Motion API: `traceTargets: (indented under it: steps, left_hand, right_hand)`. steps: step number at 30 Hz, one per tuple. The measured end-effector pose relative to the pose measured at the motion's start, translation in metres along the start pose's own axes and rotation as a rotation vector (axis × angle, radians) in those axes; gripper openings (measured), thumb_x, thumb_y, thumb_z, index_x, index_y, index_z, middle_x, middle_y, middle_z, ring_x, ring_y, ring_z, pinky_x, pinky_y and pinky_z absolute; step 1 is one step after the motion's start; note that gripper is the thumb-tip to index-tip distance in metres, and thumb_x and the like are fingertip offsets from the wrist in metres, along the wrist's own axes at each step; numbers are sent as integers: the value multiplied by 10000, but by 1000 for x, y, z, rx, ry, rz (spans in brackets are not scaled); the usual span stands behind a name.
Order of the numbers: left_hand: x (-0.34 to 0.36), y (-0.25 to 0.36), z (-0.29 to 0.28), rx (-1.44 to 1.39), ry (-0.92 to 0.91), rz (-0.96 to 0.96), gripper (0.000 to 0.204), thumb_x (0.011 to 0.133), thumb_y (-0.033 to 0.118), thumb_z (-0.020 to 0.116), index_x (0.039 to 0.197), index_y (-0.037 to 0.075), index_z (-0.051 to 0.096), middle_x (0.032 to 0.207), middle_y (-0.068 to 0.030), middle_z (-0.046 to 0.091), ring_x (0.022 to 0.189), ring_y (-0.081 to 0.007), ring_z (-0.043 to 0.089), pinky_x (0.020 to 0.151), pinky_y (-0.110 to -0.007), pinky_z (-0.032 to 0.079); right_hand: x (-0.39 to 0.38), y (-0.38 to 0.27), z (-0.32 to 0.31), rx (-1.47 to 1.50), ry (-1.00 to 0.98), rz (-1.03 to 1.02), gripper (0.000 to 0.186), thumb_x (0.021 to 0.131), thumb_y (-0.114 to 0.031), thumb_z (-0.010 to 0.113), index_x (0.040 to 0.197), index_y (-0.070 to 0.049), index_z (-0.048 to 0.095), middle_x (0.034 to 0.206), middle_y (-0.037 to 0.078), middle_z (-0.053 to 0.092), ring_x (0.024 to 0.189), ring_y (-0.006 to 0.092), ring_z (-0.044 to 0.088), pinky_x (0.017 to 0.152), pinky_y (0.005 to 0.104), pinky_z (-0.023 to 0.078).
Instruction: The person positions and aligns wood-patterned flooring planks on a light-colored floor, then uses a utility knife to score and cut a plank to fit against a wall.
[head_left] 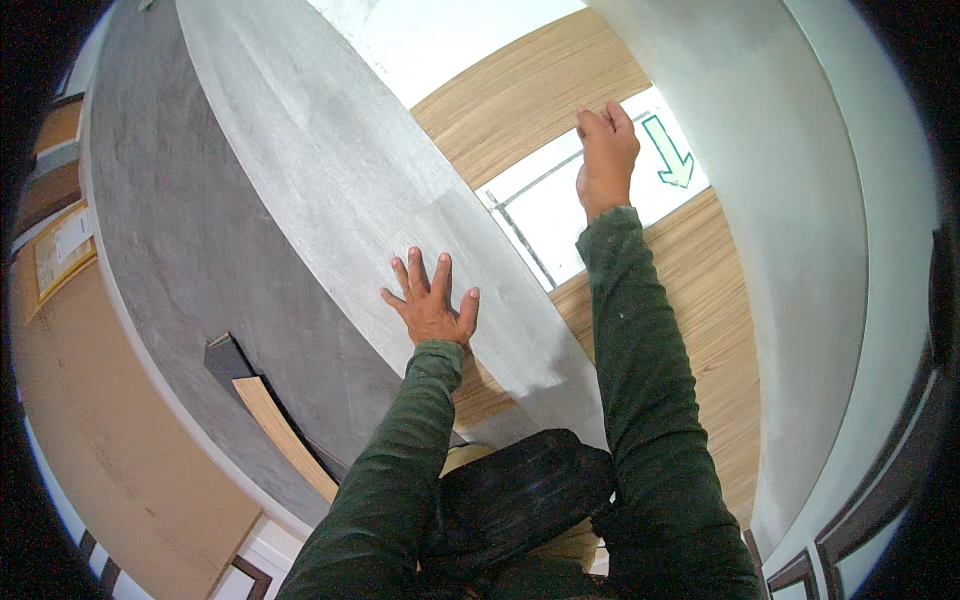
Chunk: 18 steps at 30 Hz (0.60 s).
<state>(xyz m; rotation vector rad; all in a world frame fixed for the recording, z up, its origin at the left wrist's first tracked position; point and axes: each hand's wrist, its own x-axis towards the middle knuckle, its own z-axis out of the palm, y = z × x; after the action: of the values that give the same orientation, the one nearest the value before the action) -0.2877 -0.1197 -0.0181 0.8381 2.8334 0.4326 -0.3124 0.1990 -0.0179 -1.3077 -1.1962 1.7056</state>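
Observation:
My left hand rests palm down, fingers spread, on a pale grey wood-grain plank. My right hand is closed, its fingers bent together over a white patch between two stretches of brown wood-grain plank. Whatever its fingers may hold is hidden. Dark lines run across the white patch, and a green outlined arrow lies on it just right of my right hand.
To the left is a darker grey panel, with a black block and a narrow light wood strip on it. Brown cardboard lies at far left. A curved pale grey plank runs along the right. A black bag hangs at my waist.

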Motion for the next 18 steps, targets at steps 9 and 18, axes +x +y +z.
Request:
traceTargets:
  steps: [9, 18]
  left_hand:
    - [2, -1, -3, 4, -19, 10, 657, 809, 536, 638, 1376, 215, 547, 1586, -180, 265, 1473, -462, 152, 1052, -779, 21]
    - [-2, -9, -4, -43, 14, 6, 641, 808, 523, 654, 1379, 251, 549, 1590, -161, 264, 1482, -446, 134, 1044, -787, 10]
  right_hand:
    - [8, -47, 31, -32, 282, 347, 451, 815, -90, 703, 1150, 120, 484, 781, 104, 556, 647, 165, 546, 525, 328, 446]
    - [13, -51, 27, -59, 19, 318, 393, 849, -43, 677, 1160, 113, 494, 1044, 208, 577, 714, 209, 611, 595, 282, 532]
